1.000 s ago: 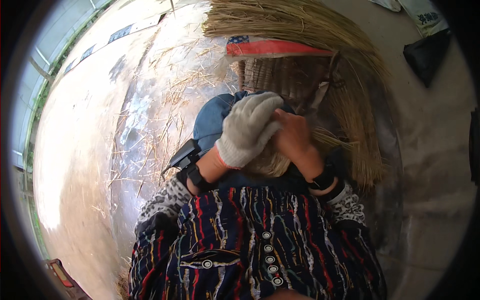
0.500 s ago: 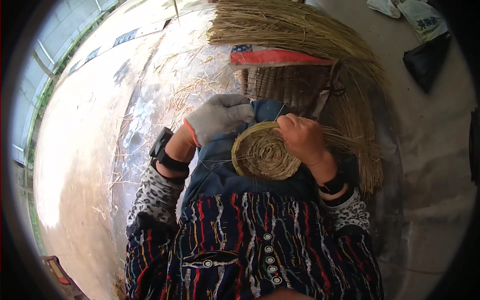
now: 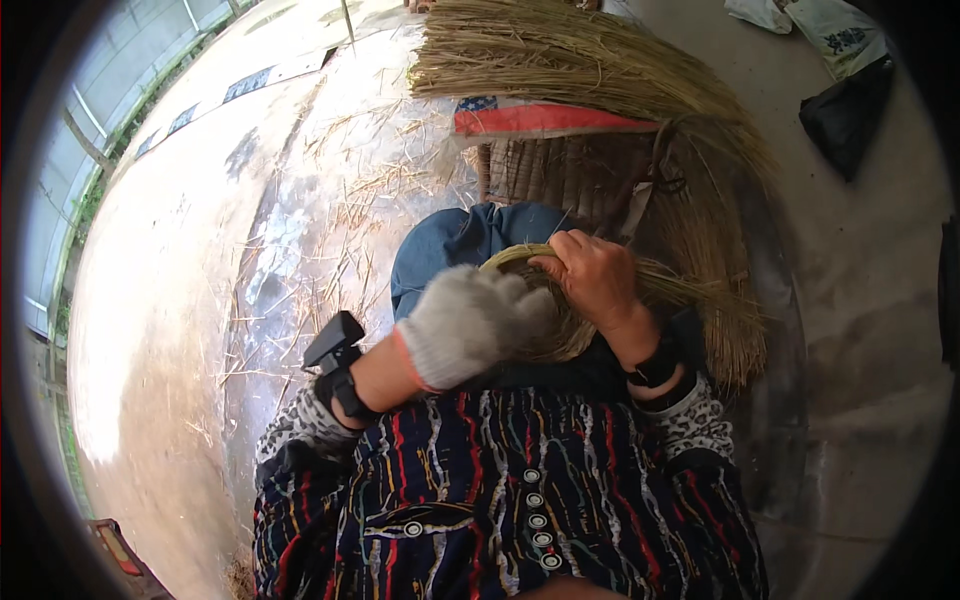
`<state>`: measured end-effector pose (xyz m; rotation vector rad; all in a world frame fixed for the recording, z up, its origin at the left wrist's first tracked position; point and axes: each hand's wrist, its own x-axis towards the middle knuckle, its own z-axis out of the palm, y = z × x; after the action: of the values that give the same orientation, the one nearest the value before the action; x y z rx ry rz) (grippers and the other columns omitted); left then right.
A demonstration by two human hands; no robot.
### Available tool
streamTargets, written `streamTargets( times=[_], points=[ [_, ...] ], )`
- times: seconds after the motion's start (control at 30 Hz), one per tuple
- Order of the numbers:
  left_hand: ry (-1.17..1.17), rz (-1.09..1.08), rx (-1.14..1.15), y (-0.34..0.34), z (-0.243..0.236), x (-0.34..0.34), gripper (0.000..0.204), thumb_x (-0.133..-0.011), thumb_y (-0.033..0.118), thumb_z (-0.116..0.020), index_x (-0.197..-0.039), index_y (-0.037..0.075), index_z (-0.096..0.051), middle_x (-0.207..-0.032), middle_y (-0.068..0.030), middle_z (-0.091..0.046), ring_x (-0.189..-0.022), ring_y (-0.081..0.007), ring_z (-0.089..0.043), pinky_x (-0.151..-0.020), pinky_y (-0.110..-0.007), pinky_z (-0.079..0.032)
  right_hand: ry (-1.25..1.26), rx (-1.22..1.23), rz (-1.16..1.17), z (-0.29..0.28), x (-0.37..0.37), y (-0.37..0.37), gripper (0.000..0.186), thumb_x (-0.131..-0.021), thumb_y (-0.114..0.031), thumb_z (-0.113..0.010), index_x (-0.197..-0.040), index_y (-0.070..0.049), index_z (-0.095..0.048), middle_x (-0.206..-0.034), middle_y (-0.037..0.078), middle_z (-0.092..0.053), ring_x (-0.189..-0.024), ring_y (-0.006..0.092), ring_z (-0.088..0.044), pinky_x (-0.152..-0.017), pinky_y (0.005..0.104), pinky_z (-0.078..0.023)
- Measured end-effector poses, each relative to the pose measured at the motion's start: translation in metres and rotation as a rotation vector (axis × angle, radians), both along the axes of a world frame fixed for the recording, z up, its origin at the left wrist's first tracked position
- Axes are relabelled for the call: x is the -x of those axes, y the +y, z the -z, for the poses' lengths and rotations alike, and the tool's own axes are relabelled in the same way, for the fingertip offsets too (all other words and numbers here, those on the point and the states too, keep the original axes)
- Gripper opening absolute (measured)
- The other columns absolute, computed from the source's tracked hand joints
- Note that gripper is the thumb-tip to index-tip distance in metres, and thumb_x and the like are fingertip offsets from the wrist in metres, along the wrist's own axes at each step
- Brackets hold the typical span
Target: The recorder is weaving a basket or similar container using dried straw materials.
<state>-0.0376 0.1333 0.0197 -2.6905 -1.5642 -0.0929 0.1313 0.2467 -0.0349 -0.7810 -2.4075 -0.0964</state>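
A small round straw basket rests on my lap, its coiled inside partly covered by my gloves and fingers. My right hand, bare, is closed on the far right of its rim, thumb on the inner side. A sheaf of loose straw trails out to the right from under that hand. My left hand, in a grey knit glove with an orange cuff, is over the basket's left side. Its fingers are blurred, so I cannot make out whether they pinch anything.
Beyond my knees stands a slatted wicker chair or basket with a red cloth strip. A thick straw bundle lies across the far side. Straw scraps litter the ground sheet at left. Bags sit far right.
My left hand has come down and toward me, from beyond the basket's far left rim to over the basket. My right hand keeps its hold on the rim.
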Motion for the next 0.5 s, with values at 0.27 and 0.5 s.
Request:
streamTargets(
  times=[0.27, 0.5],
  points=[
    [-1.119, -0.271, 0.006, 0.045, 0.013, 0.049, 0.029, -0.083, 0.024, -0.068, -0.103, 0.002, -0.063, -0.093, -0.0173, -0.063, -0.087, -0.036, -0.062, -0.079, -0.038, -0.051, 0.03, -0.216, -0.211, -0.019, 0.013, -0.009, 0.038, -0.08, -0.045, -0.064, -0.069, -0.012, -0.047, -0.061, 0.003, -0.047, -0.053, 0.0197, -0.056, -0.047, 0.0324, -0.045],
    [-0.532, 0.181, -0.207, 0.101, 0.034, 0.062, 0.023, -0.093, 0.023, -0.054, -0.097, 0.001, -0.06, -0.087, -0.0104, -0.064, -0.081, -0.0236, -0.062, -0.076, -0.034, -0.052, 0.012, -0.251, -0.291, -0.025, 0.023, -0.011, 0.038, -0.079, -0.043, -0.066, -0.069, -0.012, -0.047, -0.061, 0.004, -0.047, -0.053, 0.019, -0.055, -0.048, 0.0321, -0.044]
  ],
)
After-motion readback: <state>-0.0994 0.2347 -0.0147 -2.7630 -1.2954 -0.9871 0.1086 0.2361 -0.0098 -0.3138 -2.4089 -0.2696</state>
